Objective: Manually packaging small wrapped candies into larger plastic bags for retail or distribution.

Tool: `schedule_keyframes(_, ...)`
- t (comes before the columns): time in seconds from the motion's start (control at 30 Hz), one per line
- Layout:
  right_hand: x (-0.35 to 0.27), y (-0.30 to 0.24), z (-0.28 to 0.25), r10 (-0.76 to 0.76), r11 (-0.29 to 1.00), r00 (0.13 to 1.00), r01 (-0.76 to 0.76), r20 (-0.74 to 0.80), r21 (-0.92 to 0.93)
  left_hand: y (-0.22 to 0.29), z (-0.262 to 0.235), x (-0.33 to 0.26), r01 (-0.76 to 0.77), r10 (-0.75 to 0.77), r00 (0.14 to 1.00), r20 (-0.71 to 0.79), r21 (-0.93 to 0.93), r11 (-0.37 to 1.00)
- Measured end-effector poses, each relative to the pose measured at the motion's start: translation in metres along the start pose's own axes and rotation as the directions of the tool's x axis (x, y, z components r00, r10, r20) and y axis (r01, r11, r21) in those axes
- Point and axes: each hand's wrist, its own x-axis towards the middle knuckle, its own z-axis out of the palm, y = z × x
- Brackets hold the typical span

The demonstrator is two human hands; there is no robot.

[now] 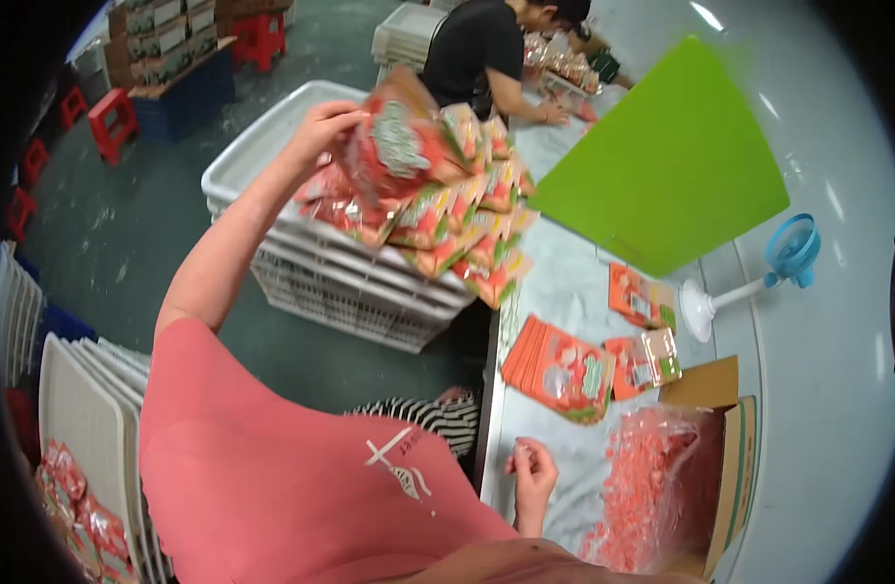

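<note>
My left hand (333, 125) reaches far out to the left, its fingers closed on the top edge of a red snack packet (394, 146). The packet is slightly blurred and hangs above a heap of similar filled packets (457, 219). That heap lies on the top one of several stacked white plastic crates (263, 146). Down by the table's near edge, my right hand (533, 477) is loosely curled, with nothing visible in its fingers. Beyond it on the table lies a fanned stack of flat orange pouches (561, 368), apart from the hand.
An open cardboard box (739, 477) holds small red wrapped pieces (642, 487) in a clear bag. A green board (671, 156) stands by a blue fan (793, 248) on the table. A co-worker in black (477, 58) sits beyond. More crates (83, 409) stand at lower left.
</note>
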Motion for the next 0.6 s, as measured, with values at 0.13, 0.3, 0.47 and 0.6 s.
schedule_keyframes(0.13,0.014,0.011,0.02,0.104,0.991,0.987,-0.113,0.12,0.072,-0.043,-0.102,0.072,0.144,-0.125,0.978,-0.165,0.111,0.983)
schedule_keyframes(0.3,0.021,0.008,0.034,0.191,0.976,0.977,-0.199,0.089,0.09,-0.081,-0.125,0.141,0.304,-0.198,0.912,-0.358,0.268,0.914)
schedule_keyframes(0.47,0.019,0.011,0.04,0.297,0.948,0.955,-0.297,0.018,0.113,-0.13,-0.149,0.196,0.3,-0.117,0.893,-0.435,0.38,0.875)
schedule_keyframes(0.6,0.019,0.019,0.043,0.34,0.937,0.938,-0.331,-0.071,0.115,-0.183,-0.103,0.224,0.374,-0.205,0.909,-0.364,0.492,0.786)
